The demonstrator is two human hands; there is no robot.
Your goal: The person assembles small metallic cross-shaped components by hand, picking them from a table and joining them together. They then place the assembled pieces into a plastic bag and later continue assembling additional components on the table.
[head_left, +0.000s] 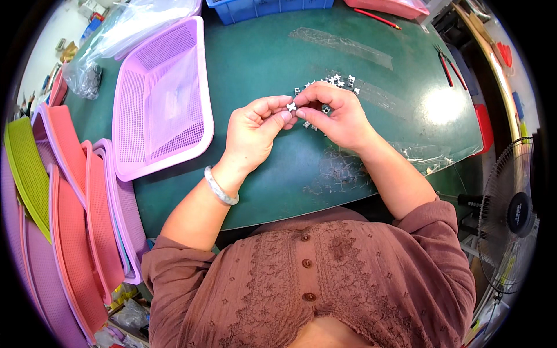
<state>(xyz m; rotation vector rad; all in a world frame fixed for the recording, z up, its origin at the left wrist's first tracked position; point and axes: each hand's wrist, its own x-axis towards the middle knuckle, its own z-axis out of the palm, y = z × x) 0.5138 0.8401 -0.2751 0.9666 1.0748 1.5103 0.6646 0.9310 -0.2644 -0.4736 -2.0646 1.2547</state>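
Observation:
A small white cross-shaped plastic part (291,107) is pinched between the thumb and fingers of my left hand (258,124), over the middle of the green table (261,185). My right hand (339,116) has its thumb and forefinger brought together against the same part from the right. Whether it holds a second piece there is hidden by the fingers. Beyond and beneath my right hand lies a loose pile of several small white and dark parts (336,80) of similar shape.
A purple mesh basket (125,116) with a clear plastic bag (177,95) in it stands to the left. Stacked coloured baskets (72,232) crowd the near left. A blue crate (270,8), red pencil (377,18) and red-handled pliers (445,69) lie farther off. A fan (510,214) stands at right.

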